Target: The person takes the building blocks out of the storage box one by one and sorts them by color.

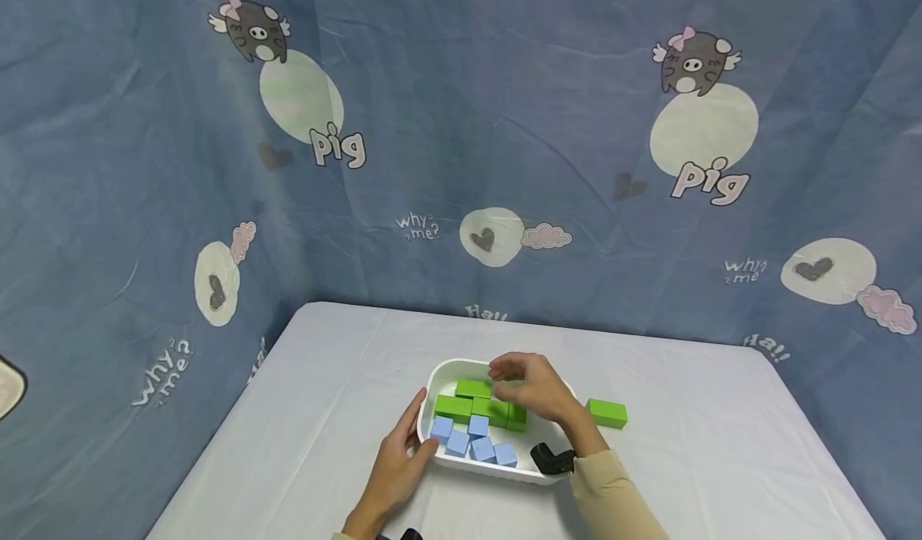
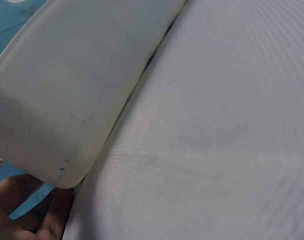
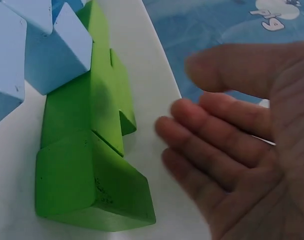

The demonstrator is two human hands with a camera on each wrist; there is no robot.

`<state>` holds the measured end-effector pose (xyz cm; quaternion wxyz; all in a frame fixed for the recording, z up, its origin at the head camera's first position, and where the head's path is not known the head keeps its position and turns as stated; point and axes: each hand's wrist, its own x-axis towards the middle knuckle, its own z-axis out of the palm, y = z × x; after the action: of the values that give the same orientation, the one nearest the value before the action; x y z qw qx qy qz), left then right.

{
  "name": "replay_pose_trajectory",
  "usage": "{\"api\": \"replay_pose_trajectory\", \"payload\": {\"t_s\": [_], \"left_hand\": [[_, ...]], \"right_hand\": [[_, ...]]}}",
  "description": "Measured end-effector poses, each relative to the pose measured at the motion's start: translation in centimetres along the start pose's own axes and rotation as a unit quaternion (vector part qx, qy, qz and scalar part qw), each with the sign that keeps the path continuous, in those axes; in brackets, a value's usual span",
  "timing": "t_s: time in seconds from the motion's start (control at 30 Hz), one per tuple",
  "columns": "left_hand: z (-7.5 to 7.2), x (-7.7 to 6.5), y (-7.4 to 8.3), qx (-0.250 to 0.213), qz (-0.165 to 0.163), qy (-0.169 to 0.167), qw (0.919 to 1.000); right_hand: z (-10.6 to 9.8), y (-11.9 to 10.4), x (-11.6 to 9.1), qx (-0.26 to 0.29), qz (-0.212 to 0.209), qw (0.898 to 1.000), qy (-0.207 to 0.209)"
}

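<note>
A white tray [image 1: 497, 473] on the table holds several green blocks [image 1: 454, 407] at its back and several light blue cubes [image 1: 457, 443] near its front left. My left hand [image 1: 394, 464] grips the tray's left end, thumb at the near corner and fingers along the outer side. In the left wrist view, fingertips press against the tray wall [image 2: 67, 85] low at its corner. Over the tray's back part hovers my right hand [image 1: 533, 384], holding nothing. The right wrist view shows its fingers loosely bent, beside the row of green blocks [image 3: 67, 175].
One green block [image 1: 607, 413] lies on the white table [image 1: 706, 428], right of the tray. A black wrist device [image 1: 553, 459] sits by my right wrist, over the tray's right part. Behind the table hangs a blue printed cloth [image 1: 432, 124].
</note>
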<state>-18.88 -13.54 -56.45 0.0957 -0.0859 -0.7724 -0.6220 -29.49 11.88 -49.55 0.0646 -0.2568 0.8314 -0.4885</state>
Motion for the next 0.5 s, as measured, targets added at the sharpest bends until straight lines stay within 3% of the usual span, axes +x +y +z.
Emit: {"api": "replay_pose_trajectory", "payload": {"t_s": [0.23,0.5], "left_hand": [[0.07,0.05,0.08,-0.001,0.001,-0.002,1.0],[0.11,0.02,0.22,0.005,-0.01,-0.001,0.9999]], "right_hand": [[0.09,0.15,-0.04,-0.06,0.009,0.995,-0.074],[0.4,-0.1,0.07,-0.113,-0.007,0.99,-0.078]]}}
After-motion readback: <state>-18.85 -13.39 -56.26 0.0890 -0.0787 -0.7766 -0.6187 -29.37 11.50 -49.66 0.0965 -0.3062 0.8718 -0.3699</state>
